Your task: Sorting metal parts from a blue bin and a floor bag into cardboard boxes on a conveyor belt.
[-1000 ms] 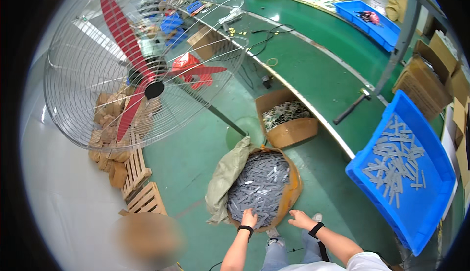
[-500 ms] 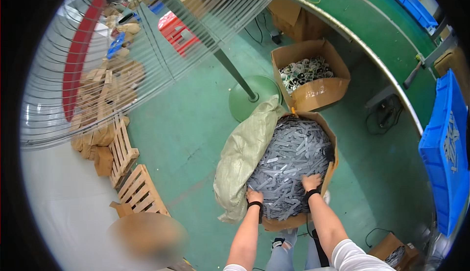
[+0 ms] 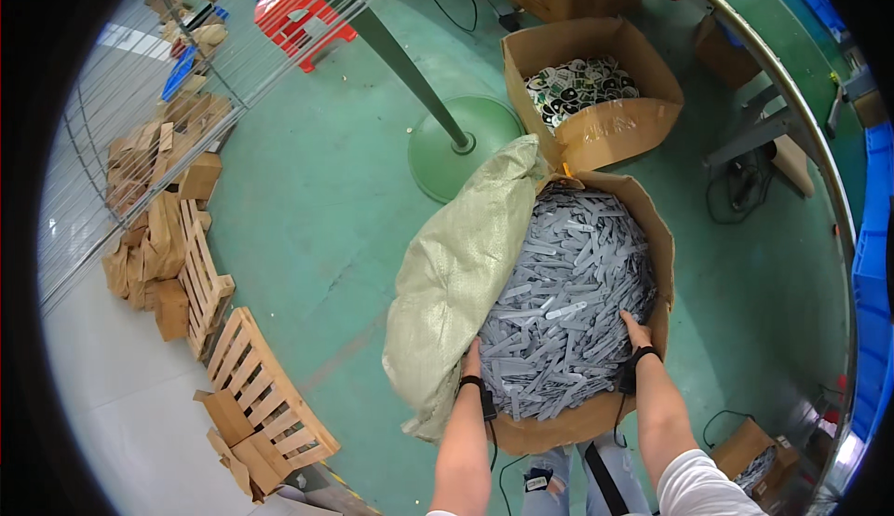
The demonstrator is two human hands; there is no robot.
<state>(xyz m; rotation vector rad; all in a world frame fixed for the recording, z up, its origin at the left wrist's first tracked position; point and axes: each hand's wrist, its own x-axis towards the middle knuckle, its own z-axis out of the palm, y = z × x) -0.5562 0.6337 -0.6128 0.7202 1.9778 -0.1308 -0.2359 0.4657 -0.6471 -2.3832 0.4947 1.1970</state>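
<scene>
A large cardboard box (image 3: 663, 264) in front of me is heaped with flat grey strips (image 3: 568, 306). At the heap's left side, my left hand (image 3: 471, 361) touches it beside a pale green woven sack (image 3: 447, 283). A straight finger edge shows there; the rest is hidden. My right hand (image 3: 637, 333) lies against the strips by the right wall, thumb stretched out and other fingers partly hidden. Neither hand visibly holds a strip. The sack drapes over the box's left side. Dark bands with small black units circle both wrists.
Beyond stands an open carton (image 3: 615, 139) of small white and black parts. Left of it is a green round stand base (image 3: 466, 148) with a pole and wire fan guard. Wooden pallets (image 3: 270, 386) lie left, a red stool (image 3: 298, 18) farther back. A curved-looking bench edge (image 3: 792, 88) runs along the right.
My hands have moved apart: the left toward the sack, the right toward the right wall. Both have left the heap's front part. The view has shifted, so the box looks larger.
</scene>
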